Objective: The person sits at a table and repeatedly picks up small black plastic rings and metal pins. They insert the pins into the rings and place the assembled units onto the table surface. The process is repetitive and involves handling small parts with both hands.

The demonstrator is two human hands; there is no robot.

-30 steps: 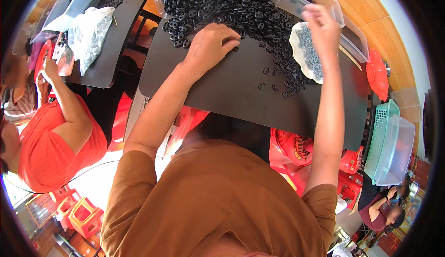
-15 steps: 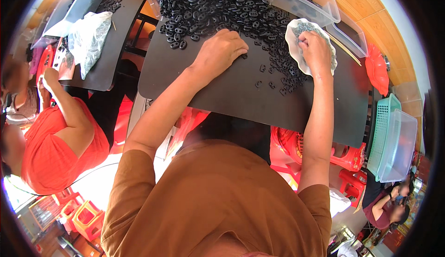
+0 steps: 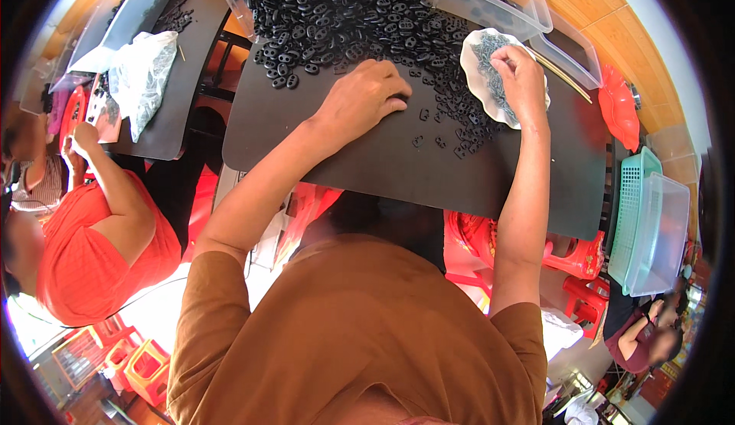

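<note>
Hands at work over a black mat (image 3: 398, 172), seen from the head camera: the left hand (image 3: 360, 103) lies palm down, fingers curled, at the near edge of a large heap of black oval parts (image 3: 344, 11); whether anything is pinched under its fingertips cannot be told. The right hand (image 3: 521, 76) rests over a white dish (image 3: 478, 73) of small grey metal pieces, its fingers bent into the dish; what they grip, if anything, is hidden. A few loose black parts (image 3: 444, 130) lie scattered between the two hands, apart from the main heap. By the look of it, most of the heap is still unsorted and the work is far from finished, with only a handful of parts drawn out. Behind the dish stand clear plastic tubs (image 3: 490, 4); a green basket (image 3: 632, 203) sits at the right. At a neighbouring table on the left, a person in an orange top (image 3: 99, 249) works beside a clear bag (image 3: 142, 76).
</note>
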